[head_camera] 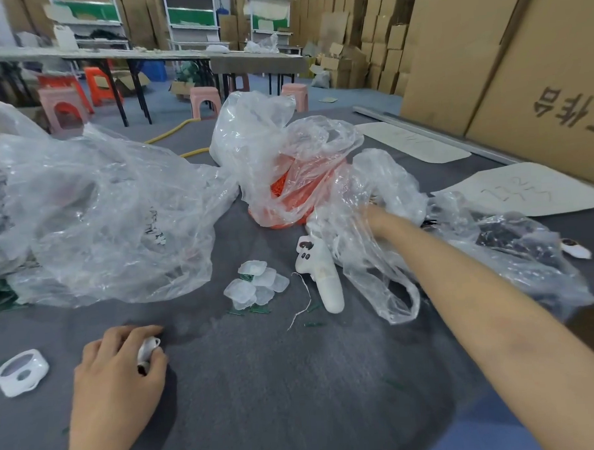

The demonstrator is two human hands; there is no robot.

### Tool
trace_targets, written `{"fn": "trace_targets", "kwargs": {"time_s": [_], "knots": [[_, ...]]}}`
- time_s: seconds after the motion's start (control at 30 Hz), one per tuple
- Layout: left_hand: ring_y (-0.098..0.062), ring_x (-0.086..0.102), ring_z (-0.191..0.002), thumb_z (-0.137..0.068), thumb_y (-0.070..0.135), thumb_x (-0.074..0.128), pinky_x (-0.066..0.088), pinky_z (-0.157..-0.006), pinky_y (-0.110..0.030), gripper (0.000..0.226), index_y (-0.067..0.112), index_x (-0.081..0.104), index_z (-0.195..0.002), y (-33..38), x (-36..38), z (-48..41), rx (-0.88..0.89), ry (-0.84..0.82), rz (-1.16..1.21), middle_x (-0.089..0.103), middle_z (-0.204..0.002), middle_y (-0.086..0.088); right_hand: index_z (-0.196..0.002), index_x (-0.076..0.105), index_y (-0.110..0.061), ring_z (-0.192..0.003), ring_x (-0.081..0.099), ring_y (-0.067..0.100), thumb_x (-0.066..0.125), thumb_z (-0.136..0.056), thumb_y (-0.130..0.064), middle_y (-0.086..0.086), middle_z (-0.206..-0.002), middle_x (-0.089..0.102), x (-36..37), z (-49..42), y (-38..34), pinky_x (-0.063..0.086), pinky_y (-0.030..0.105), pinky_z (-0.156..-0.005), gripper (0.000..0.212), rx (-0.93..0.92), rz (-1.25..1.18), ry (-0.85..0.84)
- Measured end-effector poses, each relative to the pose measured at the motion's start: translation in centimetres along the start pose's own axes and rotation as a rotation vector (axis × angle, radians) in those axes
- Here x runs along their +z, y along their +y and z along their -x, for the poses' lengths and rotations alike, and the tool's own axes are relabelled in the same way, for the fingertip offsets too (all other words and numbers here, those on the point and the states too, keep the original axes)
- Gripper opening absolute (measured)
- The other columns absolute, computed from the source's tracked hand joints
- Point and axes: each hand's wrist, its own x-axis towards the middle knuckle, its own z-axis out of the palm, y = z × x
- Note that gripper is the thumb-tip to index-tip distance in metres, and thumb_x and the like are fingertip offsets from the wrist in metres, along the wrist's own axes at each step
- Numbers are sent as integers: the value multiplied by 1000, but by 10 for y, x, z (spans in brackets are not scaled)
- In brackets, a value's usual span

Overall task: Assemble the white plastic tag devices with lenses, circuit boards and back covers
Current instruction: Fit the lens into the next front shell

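Observation:
My left hand [119,365] rests on the grey felt near the front left, closed around a white plastic tag shell [147,350]. A second white tag shell [21,372] with a window opening lies to its left. Several clear lenses [255,283] sit piled mid-table, with small green circuit boards [255,310] scattered just below them. My right hand [379,221] reaches into a clear plastic bag [386,187] at the right; its fingers are hidden by the film, so its grip is unclear.
A white controller [319,271] lies beside the lenses. A bag of orange parts [287,194] stands behind it, a large crumpled clear bag [100,206] at left, a bag of dark parts [514,239] at right. Cardboard boxes [506,55] rise at the far right.

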Motion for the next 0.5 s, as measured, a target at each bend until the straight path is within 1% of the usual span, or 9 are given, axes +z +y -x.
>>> {"fn": "trace_targets", "kwargs": {"time_s": [0.07,0.1,0.13,0.2,0.27,0.33,0.4,0.5], "knots": [[-46,51,-99,-70,-3,76,43,-85,-55,32,14,74,-97,0,0,0,1,0,0,65,-101,-12,-95,64,-17,-103,58,31,53,-93,-20,8,-105,62,2,-2,2,46,45,-98,12,-8,-128,0],[-46,52,-99,-70,-4,76,43,-84,-55,32,13,74,-97,0,0,0,4,3,0,65,-101,-12,-93,64,-20,-102,59,31,54,-92,-21,7,-104,62,2,-4,4,47,45,-97,10,-10,-168,21],[-46,52,-99,-69,-4,76,44,-84,-55,32,13,74,-96,0,0,0,7,7,0,65,-101,-13,-98,65,-19,-102,59,31,54,-91,-22,7,-107,63,3,-6,4,47,46,-97,13,-17,-184,30],[-46,52,-98,-69,-4,76,44,-83,-55,32,13,74,-96,-1,1,0,10,9,-3,65,-101,-12,-121,60,-12,-111,57,32,50,-96,-22,11,-121,60,4,-8,1,45,45,-101,29,24,-174,42],[-46,52,-97,-68,-4,77,45,-82,-55,32,14,74,-95,-1,2,0,14,15,-2,65,-100,-11,-133,51,-7,-121,51,34,45,-100,-21,14,-131,54,5,-12,-6,40,43,-106,36,87,-66,27],[-46,52,-97,-68,-4,77,45,-82,-55,33,14,74,-95,-2,2,0,16,19,-4,65,-99,-11,-136,48,-4,-127,46,33,41,-102,-22,16,-137,49,5,-14,-14,35,40,-109,39,137,58,2],[-45,52,-97,-68,-3,78,45,-82,-55,33,15,74,-95,-2,3,0,13,19,-9,65,-99,-11,-135,49,-2,-129,45,31,41,-102,-19,16,-139,49,0,-16,-17,34,39,-109,38,157,153,-11],[-45,52,-97,-68,-2,77,45,-82,-55,32,14,74,-95,-3,2,0,13,16,-11,65,-100,-10,-128,55,-1,-123,49,35,45,-99,-19,20,-132,54,-4,-14,-10,39,43,-104,35,104,233,31]]}}
